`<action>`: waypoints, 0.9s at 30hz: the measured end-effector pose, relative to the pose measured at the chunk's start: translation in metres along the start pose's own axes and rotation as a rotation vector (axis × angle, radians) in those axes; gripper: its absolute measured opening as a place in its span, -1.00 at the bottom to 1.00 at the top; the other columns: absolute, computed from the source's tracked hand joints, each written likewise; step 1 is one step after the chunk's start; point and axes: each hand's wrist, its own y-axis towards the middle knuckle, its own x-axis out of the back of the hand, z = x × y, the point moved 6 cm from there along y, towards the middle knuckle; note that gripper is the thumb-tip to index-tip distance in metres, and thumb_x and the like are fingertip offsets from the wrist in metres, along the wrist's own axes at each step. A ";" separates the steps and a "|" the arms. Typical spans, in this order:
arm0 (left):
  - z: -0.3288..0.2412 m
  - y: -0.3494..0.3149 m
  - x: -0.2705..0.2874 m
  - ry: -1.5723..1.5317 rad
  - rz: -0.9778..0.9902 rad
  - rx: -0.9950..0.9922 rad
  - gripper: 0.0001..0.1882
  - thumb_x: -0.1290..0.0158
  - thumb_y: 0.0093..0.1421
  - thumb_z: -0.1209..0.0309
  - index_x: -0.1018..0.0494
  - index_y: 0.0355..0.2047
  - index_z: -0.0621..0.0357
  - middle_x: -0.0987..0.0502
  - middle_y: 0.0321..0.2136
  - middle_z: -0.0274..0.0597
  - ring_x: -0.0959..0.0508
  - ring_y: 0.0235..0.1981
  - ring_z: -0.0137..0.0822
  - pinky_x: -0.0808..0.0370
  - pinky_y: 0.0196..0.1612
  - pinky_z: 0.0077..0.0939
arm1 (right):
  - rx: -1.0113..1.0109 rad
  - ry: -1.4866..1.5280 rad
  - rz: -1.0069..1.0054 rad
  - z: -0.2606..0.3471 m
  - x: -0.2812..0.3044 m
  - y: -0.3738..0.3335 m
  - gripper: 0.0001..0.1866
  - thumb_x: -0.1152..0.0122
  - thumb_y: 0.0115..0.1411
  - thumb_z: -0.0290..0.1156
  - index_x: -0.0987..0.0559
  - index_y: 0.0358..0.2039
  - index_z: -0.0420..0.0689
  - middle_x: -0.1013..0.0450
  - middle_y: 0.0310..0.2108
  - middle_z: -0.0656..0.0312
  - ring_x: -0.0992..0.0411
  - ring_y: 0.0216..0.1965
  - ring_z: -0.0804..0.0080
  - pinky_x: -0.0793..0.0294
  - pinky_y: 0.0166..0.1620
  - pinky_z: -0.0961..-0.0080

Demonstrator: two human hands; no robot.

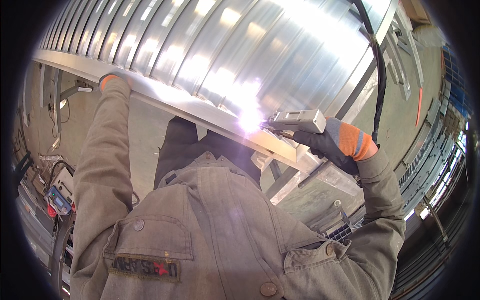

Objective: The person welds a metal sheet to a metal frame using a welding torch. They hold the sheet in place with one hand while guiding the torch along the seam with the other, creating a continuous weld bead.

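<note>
Two hands are at work on one big piece, and I'll start with that piece: a corrugated metal panel [210, 45], ribbed and shiny, fills the upper half of my view and runs from the upper left down toward the right. Along its lower edge runs a flat metal frame rail [200, 112], also bright, sloping the same way.

Next in size is the black cable [381, 70], which drops from the top edge across the panel's right end and hangs down behind my right wrist.

My right hand [332, 145], in a black glove with an orange and grey cuff, is clenched around the handle of a grey handheld welding torch [297, 121]. The torch lies nearly level, its nozzle pointing left at the rail's lower edge. At the tip sits a white, glaring weld flash [250, 119], right on the seam where panel meets rail; the glare washes out the joint itself, so I cannot make out the nozzle's contact.

My left hand [111, 80], gloved with an orange cuff, rests up on the rail near its left end. Only the wrist and glove edge show; I cannot tell whether the fingers grip or lie flat.
</note>
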 end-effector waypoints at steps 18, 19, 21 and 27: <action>0.006 0.036 -0.012 -0.025 0.022 -0.035 -0.08 0.43 0.58 -0.36 -0.29 0.65 -0.02 -0.23 0.67 -0.10 -0.21 0.68 -0.03 -0.09 0.71 -0.02 | 0.004 -0.058 -0.060 -0.006 0.000 -0.014 -0.36 -0.29 0.56 0.14 -0.63 0.35 -0.14 -0.52 -0.38 0.29 -0.46 -0.36 0.48 -0.54 -0.24 0.36; 0.006 0.039 -0.013 -0.042 0.048 -0.035 -0.08 0.43 0.58 -0.36 -0.29 0.65 -0.03 -0.23 0.68 -0.10 -0.21 0.68 -0.03 -0.09 0.71 -0.03 | 0.010 -0.056 -0.063 -0.005 -0.001 -0.014 -0.36 -0.29 0.56 0.14 -0.64 0.34 -0.14 -0.52 -0.37 0.29 -0.46 -0.36 0.48 -0.54 -0.24 0.36; 0.006 0.041 -0.016 -0.030 0.038 -0.013 -0.09 0.43 0.58 -0.36 -0.30 0.64 -0.04 -0.23 0.68 -0.11 -0.21 0.68 -0.04 -0.10 0.71 -0.04 | -0.021 -0.066 -0.069 -0.006 -0.001 -0.016 -0.37 -0.28 0.56 0.13 -0.64 0.34 -0.14 -0.53 -0.36 0.28 -0.47 -0.37 0.48 -0.54 -0.24 0.36; 0.002 0.030 -0.015 -0.005 -0.062 0.027 -0.13 0.40 0.59 -0.31 -0.31 0.63 -0.06 -0.25 0.66 -0.13 -0.24 0.67 -0.05 -0.14 0.69 -0.05 | -0.057 -0.071 -0.055 -0.009 0.001 -0.025 -0.38 -0.29 0.56 0.09 -0.63 0.36 -0.14 -0.54 -0.35 0.28 -0.46 -0.37 0.46 -0.53 -0.23 0.37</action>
